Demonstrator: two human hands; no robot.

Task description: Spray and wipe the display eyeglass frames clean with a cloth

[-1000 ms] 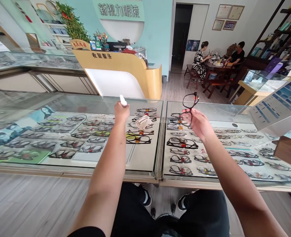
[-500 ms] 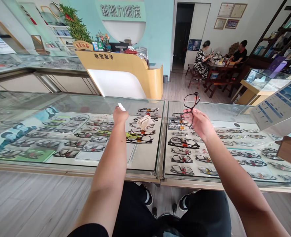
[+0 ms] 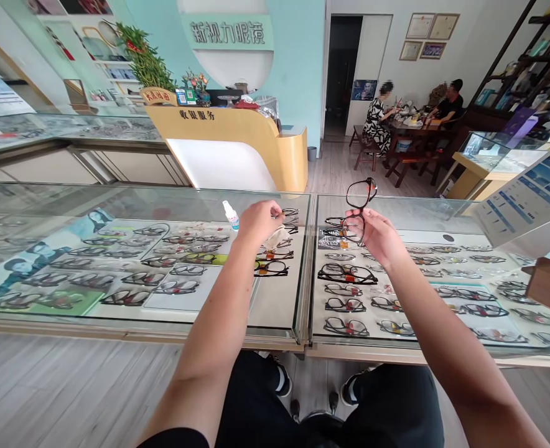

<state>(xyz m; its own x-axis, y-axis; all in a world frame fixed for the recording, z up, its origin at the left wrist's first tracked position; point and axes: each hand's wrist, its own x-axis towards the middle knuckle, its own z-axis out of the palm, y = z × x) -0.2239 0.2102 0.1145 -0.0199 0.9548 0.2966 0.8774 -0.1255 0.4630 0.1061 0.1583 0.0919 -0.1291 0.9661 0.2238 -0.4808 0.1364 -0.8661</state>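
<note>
1. Here we are at the glass-topped bench [image 3: 279,308], and the right hand [image 3: 381,235] has the dark-framed glasses [image 3: 359,207]: fingers closed on them near the bridge and lower lens, one lens above the other, the pair held up above the glass.
2. Over to the left hand [image 3: 262,221]! It's right at the crumpled cloth [image 3: 275,239], fingers bent and partly curled; from here I can't tell whether they've got hold of it.
3. Just beside that hand, on its left, a small white spray bottle [image 3: 231,215] stands on the bench, free of any grip.
4. Beneath the glass, row upon row of display frames [image 3: 344,305], many carrying red or orange tags.
5. Far right, a blue-and-white box [image 3: 531,199] sits tilted in view, and at the back two people, one in a patterned outfit [image 3: 375,121], sit at a wooden table [image 3: 408,129].
</note>
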